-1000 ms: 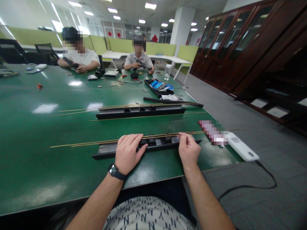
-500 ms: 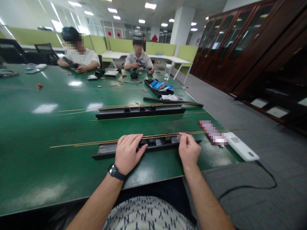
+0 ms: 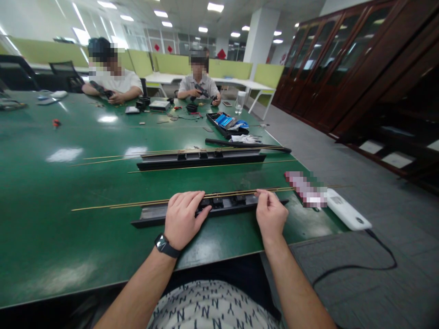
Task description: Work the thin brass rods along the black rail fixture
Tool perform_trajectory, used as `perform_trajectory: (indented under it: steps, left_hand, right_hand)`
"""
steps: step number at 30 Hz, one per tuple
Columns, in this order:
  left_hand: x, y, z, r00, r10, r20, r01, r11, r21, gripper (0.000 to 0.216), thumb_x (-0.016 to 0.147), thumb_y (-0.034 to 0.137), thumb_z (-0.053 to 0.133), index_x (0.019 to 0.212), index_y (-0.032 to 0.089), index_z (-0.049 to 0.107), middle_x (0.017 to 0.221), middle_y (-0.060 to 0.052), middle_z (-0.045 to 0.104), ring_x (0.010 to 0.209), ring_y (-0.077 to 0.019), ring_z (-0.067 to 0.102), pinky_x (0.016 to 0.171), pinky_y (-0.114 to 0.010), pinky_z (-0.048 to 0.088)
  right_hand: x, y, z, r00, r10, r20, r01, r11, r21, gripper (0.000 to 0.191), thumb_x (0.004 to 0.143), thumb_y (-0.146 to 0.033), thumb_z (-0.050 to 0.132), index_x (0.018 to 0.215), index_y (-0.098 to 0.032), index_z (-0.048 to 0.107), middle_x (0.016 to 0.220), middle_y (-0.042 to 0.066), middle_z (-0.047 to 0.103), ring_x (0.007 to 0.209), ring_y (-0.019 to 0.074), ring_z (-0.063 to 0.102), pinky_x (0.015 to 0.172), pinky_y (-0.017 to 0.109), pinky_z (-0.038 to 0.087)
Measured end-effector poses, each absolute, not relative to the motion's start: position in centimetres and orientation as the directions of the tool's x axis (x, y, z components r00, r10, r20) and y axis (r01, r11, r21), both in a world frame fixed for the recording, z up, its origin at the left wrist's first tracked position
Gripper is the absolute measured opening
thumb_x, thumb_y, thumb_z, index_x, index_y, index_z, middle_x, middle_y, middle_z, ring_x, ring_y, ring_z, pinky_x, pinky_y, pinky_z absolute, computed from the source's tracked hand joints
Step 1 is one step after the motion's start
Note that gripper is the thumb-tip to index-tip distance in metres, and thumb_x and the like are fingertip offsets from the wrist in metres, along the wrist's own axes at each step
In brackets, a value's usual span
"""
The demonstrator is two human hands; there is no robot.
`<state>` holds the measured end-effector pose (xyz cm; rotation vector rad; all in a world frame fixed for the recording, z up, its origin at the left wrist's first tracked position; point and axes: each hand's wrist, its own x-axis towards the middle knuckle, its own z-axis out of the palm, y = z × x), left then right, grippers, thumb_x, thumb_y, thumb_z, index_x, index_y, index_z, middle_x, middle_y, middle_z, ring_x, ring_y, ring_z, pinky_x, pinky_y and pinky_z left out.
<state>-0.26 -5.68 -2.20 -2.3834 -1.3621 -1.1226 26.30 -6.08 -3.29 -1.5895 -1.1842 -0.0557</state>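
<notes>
Right in front of me, a long black channel [image 3: 148, 223] with a grey inside and black blocks in it lies on the green table. Thin brass-coloured rods [image 3: 137, 204] run along its far side and stick out past both ends. My left hand [image 3: 182, 218] is closed over the channel's left half, fingers across the rods and thumb on the near side. Over the right part, my right hand [image 3: 272, 214] pinches a rod between thumb and fingertips, its other fingers curled in.
Beyond lies a second black channel [image 3: 202, 161] with rods on it. A phone [image 3: 305, 189] and a white power bank [image 3: 346, 210] with a cable are at the right edge. Farther off are a black tray [image 3: 226, 125] and white gloves [image 3: 244, 139]. Two people sit across the table.
One rod has slid slightly to the right along the near channel, with my right hand shifting a touch the same way. My left hand stays in place.
</notes>
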Motion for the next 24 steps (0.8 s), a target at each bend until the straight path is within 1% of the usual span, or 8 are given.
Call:
perform_trajectory:
  steps: [3,7,9,14,17,21,24]
  left_hand:
    - [-0.26,-5.68,-2.19,0.299,0.659,0.690,0.800,-0.568,0.195,0.034,0.096,0.038,0.068,0.126,0.021,0.068,0.121,-0.010,0.076,0.110,-0.0272,0.070,0.099,-0.046,0.046]
    - [-0.23,-5.71,-2.17,0.300,0.652,0.696,0.803,-0.567,0.185,0.034,0.097,0.038,0.068,0.126,0.020,0.068,0.120,-0.009,0.076,0.109,-0.0267,0.070,0.099,-0.045,0.046]
    - [-0.22,-5.71,-2.17,0.299,0.650,0.698,0.802,-0.568,0.184,0.033,0.097,0.038,0.068,0.125,0.020,0.067,0.120,-0.009,0.076,0.109,-0.0268,0.070,0.100,-0.045,0.046]
    - [-0.19,-5.74,-2.17,0.299,0.647,0.701,0.800,-0.570,0.185,0.033,0.097,0.037,0.068,0.125,0.020,0.067,0.120,-0.009,0.076,0.109,-0.0268,0.070,0.100,-0.045,0.046]
    - [-0.20,-5.76,-2.15,0.303,0.647,0.699,0.803,-0.569,0.179,0.034,0.097,0.038,0.068,0.126,0.020,0.067,0.120,-0.009,0.076,0.109,-0.0267,0.069,0.100,-0.045,0.045]
    - [-0.21,-5.72,-2.17,0.302,0.650,0.698,0.802,-0.569,0.182,0.034,0.097,0.038,0.068,0.126,0.020,0.067,0.120,-0.009,0.076,0.109,-0.0265,0.069,0.100,-0.045,0.045]
    - [-0.20,-5.70,-2.22,0.299,0.651,0.698,0.800,-0.569,0.188,0.033,0.097,0.038,0.068,0.125,0.020,0.067,0.120,-0.009,0.076,0.109,-0.0265,0.069,0.100,-0.045,0.046]
  right_hand:
    - [26.33,-6.15,-3.34,0.486,0.654,0.579,0.680,0.132,-0.721,0.036,0.103,-0.039,0.050,0.103,-0.018,0.080,0.089,0.006,0.082,0.086,0.0218,0.080,0.083,0.029,0.059]
    - [26.32,-6.19,-3.48,0.408,0.684,0.604,0.698,0.193,-0.690,0.035,0.103,-0.039,0.051,0.102,-0.020,0.080,0.090,0.006,0.083,0.087,0.0212,0.080,0.086,0.028,0.059]
    - [26.32,-6.15,-3.56,0.404,0.687,0.604,0.710,0.181,-0.680,0.035,0.103,-0.038,0.050,0.100,-0.021,0.081,0.090,0.006,0.083,0.087,0.0215,0.080,0.088,0.029,0.059]
    - [26.39,-6.02,-3.62,0.489,0.650,0.582,0.702,0.103,-0.705,0.036,0.103,-0.039,0.050,0.101,-0.020,0.081,0.090,0.006,0.082,0.088,0.0226,0.080,0.086,0.030,0.059]
    - [26.41,-6.03,-3.64,0.472,0.652,0.593,0.691,0.144,-0.708,0.035,0.102,-0.038,0.051,0.102,-0.020,0.080,0.089,0.006,0.082,0.087,0.0220,0.080,0.085,0.029,0.059]
    - [26.41,-6.04,-3.74,0.388,0.682,0.621,0.704,0.216,-0.677,0.033,0.102,-0.037,0.052,0.102,-0.020,0.080,0.090,0.006,0.083,0.086,0.0213,0.080,0.086,0.029,0.059]
    - [26.37,-6.04,-3.67,0.395,0.674,0.624,0.721,0.194,-0.665,0.034,0.102,-0.036,0.051,0.100,-0.020,0.081,0.090,0.005,0.083,0.087,0.0214,0.080,0.087,0.029,0.059]
